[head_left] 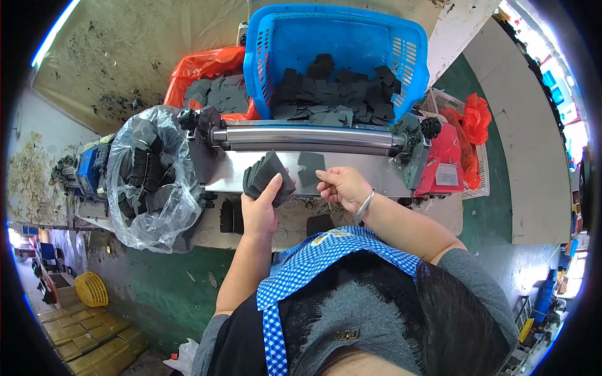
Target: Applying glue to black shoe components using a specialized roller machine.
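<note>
My left hand (258,212) is closed round a thick stack of small black sheets (268,175), its thumb pressed on the near side. Just right of the stack, my right hand (346,186) pinches the edge of one thin dark square sheet (310,170) between thumb and fingers. Both hands are over the front of a shiny metal plate (376,170). Behind the plate lies a steel roller (307,139) of a bench machine, held between two dirty end blocks. The sheet in my right hand is apart from the roller.
Beyond the roller, a blue plastic basket (338,12) holds many loose black sheets. A red bag (213,57) of similar pieces stands beside it. At left is a clear plastic bag (135,235) of bundled pieces. The machine's red housing (442,156) stands at right, near a white crate (481,178).
</note>
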Demonstrator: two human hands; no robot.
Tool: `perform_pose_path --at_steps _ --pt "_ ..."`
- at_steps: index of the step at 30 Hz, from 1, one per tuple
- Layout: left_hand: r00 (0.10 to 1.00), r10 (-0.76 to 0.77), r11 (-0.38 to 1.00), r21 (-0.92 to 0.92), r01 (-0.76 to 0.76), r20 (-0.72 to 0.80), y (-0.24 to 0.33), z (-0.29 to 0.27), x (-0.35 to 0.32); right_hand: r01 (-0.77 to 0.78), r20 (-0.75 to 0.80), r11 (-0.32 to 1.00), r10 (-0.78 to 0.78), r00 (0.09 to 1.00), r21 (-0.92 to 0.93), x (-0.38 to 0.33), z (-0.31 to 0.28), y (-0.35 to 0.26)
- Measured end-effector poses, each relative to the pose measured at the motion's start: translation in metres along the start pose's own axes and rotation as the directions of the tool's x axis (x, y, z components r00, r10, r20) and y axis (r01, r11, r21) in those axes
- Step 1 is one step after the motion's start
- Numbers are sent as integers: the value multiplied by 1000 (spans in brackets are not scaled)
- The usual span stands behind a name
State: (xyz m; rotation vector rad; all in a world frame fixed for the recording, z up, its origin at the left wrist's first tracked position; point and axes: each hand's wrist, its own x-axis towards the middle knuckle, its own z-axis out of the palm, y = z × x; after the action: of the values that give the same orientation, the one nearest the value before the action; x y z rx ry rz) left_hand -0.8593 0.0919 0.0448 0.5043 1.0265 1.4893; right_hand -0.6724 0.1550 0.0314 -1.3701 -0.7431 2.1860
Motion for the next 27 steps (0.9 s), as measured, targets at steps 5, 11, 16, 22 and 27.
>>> perform_pose_path --at_steps 5,11,16,22,27 --pt "982 185 968 182 -175 -39 -11 -5 7 202 -266 967 -155 951 157 9 1 -15" --pt "991 135 962 240 -131 -1 -25 -2 7 322 105 867 -305 947 -381 6 11 13" --pt "994 9 995 98 2 -107 -14 -13 12 50 -116 994 -61 991 -97 21 -16 -5" --pt "988 141 969 212 -125 -64 -24 -3 9 380 161 878 -346 924 -292 8 3 6" --pt "997 34 999 28 -32 -74 -19 -6 11 135 -108 974 -156 982 -181 6 6 1"
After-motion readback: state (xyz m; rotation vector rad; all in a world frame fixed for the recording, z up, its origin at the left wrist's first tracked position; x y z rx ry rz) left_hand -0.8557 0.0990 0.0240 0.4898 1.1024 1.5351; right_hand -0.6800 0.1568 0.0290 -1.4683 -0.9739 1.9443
